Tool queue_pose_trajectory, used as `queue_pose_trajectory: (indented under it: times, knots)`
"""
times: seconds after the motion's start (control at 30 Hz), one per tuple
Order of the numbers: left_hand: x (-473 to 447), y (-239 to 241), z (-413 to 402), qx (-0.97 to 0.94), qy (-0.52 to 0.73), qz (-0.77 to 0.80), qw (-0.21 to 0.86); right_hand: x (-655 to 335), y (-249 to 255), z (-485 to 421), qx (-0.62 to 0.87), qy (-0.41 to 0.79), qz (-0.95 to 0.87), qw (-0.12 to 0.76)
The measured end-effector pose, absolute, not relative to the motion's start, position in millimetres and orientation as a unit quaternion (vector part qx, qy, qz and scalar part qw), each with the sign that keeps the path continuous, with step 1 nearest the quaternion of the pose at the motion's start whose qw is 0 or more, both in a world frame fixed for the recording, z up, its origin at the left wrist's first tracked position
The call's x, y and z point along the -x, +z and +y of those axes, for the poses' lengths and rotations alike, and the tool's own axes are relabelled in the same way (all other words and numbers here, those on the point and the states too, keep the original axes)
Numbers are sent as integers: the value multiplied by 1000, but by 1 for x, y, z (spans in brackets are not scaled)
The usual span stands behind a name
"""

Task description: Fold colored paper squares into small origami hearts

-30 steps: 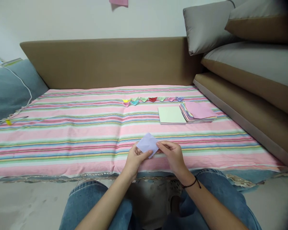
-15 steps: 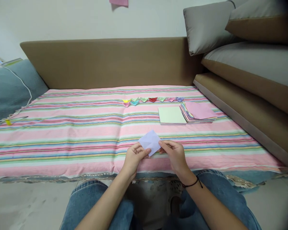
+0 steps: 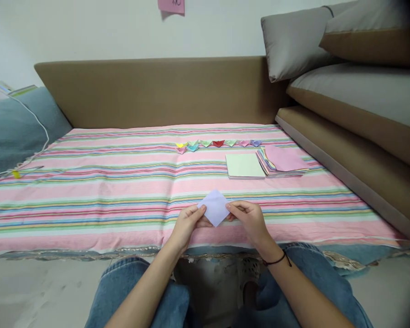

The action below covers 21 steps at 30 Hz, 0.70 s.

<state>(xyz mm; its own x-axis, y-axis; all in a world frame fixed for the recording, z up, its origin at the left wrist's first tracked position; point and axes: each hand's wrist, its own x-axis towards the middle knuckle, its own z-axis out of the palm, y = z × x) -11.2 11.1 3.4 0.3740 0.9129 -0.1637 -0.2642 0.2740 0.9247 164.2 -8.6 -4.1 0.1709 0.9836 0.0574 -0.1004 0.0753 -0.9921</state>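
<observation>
A small square of pale lilac paper (image 3: 215, 208) is held up in a diamond pose above the striped cloth. My left hand (image 3: 188, 222) pinches its left corner, thumb on top and fingers behind. At the right corner my right hand (image 3: 248, 217) grips the paper between thumb and fingertips. Beyond it lie a pad of pale green paper (image 3: 245, 165) and a loose stack of coloured paper sheets (image 3: 285, 158) topped with pink. Farther back, several small folded paper shapes (image 3: 218, 143) in different colours form a row, with two of them just in front of its left end.
The striped cloth (image 3: 89, 191) covers the sofa seat. Grey and brown cushions (image 3: 358, 98) are piled on the right. A brown backrest (image 3: 157, 93) stands behind. At left are a blue cushion (image 3: 17, 120) and a white cable (image 3: 37, 119). A pink note (image 3: 171, 6) hangs on the wall.
My left thumb has shifted from the paper's lower edge up to its left corner. The paper has turned slightly and now looks flatter. My right hand keeps its corner.
</observation>
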Motion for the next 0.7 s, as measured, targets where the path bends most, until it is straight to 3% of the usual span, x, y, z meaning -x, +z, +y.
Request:
queue_pose_trajectory:
  times: [0.27,0.33,0.5,0.7]
  knots:
    - [19,-6,23,-536,415,424,600,-169,-8,-6,494,518,-471,515]
    - [19,-10,25,-593,415,457,517,-169,-13,-4,505,527,-476,491]
    - [9,-16,25,-785,376,472,139,-167,-23,-1,561,479,-491,463]
    - [-15,-38,22,-897,235,371,45,-164,-27,-1,588,448,-509,442]
